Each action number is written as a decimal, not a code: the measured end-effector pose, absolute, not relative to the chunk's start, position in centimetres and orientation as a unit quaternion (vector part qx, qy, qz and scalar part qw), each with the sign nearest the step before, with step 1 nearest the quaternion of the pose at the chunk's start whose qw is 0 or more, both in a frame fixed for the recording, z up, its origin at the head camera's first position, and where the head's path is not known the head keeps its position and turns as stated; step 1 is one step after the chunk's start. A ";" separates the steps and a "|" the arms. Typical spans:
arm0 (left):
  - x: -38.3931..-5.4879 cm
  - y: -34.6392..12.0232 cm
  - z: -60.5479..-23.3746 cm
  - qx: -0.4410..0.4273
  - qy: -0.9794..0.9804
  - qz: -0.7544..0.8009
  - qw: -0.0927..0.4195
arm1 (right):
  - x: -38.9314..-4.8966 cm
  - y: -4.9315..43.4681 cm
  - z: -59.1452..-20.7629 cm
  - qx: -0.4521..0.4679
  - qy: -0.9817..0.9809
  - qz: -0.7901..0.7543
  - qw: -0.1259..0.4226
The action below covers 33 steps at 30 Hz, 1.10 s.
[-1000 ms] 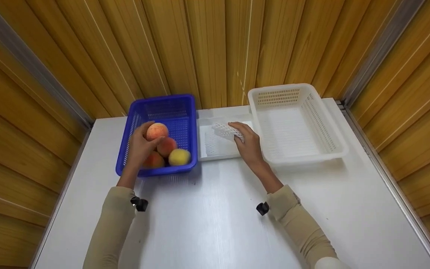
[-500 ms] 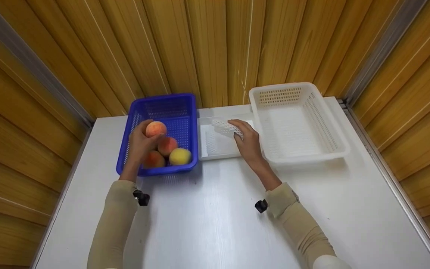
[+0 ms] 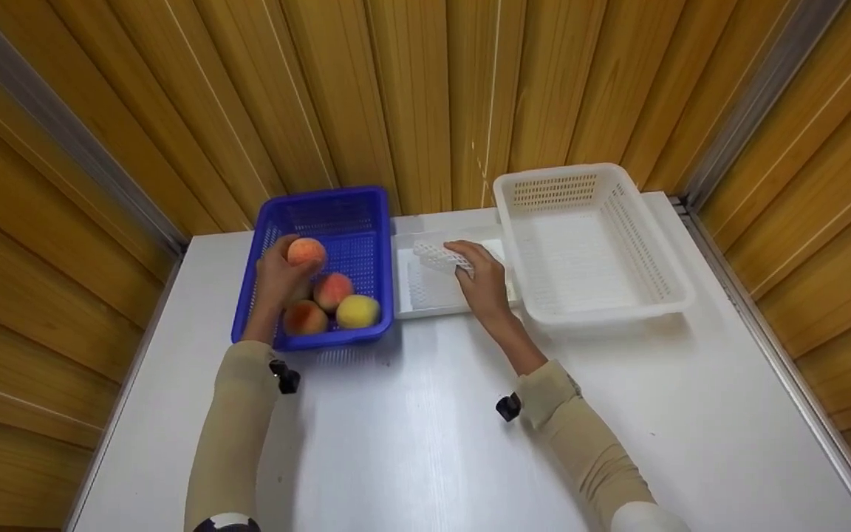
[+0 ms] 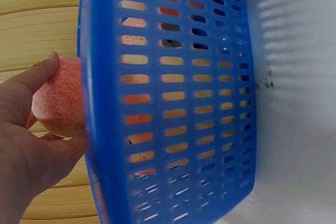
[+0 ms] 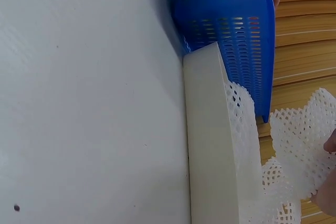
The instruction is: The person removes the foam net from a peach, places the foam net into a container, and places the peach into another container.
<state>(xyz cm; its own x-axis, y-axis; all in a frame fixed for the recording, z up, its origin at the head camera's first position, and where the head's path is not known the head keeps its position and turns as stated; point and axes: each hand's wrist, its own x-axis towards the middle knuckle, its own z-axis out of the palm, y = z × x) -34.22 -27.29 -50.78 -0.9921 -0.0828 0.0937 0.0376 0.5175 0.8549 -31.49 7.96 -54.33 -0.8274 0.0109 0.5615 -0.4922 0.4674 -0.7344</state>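
My left hand (image 3: 275, 273) holds a peach (image 3: 306, 253) between thumb and fingers, over the blue basket (image 3: 387, 244). In the left wrist view the held peach (image 4: 62, 98) is at the height of the basket's rim. Several other peaches lie at the basket's near end, among them a yellowish one (image 3: 357, 312) and a red one (image 3: 333, 291). My right hand (image 3: 486, 281) pinches a white foam net sleeve (image 3: 440, 256) above a shallow white box (image 3: 436, 312). More foam netting (image 5: 242, 124) shows in that box in the right wrist view.
A large white basket (image 3: 680, 301) stands right of the shallow box. All three containers sit in a row at the back of the white table (image 3: 396, 443). Wood-patterned panels (image 3: 411, 96) rise behind and at both sides.
The left hand has lifted slightly with its peach, farther from the peaches below. The right hand and its foam net have shifted slightly left.
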 end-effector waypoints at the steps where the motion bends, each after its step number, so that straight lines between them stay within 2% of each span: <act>1: -34.3 -27.3 -50.7 0.013 -0.869 -0.490 0.062 | -31.5 7.9 -54.3 0.148 -0.817 0.496 0.255; 7: -35.2 -27.1 -50.5 -0.005 -0.869 -0.487 0.092 | -31.8 7.5 -54.3 0.158 -0.813 0.496 0.261; 13: -36.4 -26.3 -50.5 -0.004 -0.876 -0.477 0.070 | -32.2 7.4 -54.6 0.153 -0.813 0.498 0.261; 19: -38.1 -25.5 -50.8 0.003 -0.901 -0.427 0.077 | -32.6 7.1 -54.9 0.159 -0.820 0.486 0.256; 23: -38.9 -24.6 -50.9 0.026 -0.926 -0.373 0.048 | -32.9 6.7 -55.1 0.162 -0.821 0.477 0.267; 27: -39.3 -23.7 -50.8 0.055 -0.941 -0.333 0.008 | -33.4 5.9 -55.2 0.182 -0.810 0.467 0.304; 29: -39.4 -23.5 -50.9 0.061 -0.949 -0.309 0.010 | -33.8 5.5 -55.4 0.203 -0.810 0.449 0.318; 31: -39.6 -23.2 -51.3 0.057 -0.961 -0.270 0.015 | -34.1 5.2 -56.0 0.228 -0.822 0.412 0.319; 33: -39.6 -22.9 -51.8 0.050 -0.972 -0.229 0.010 | -34.3 5.0 -56.9 0.258 -0.847 0.358 0.296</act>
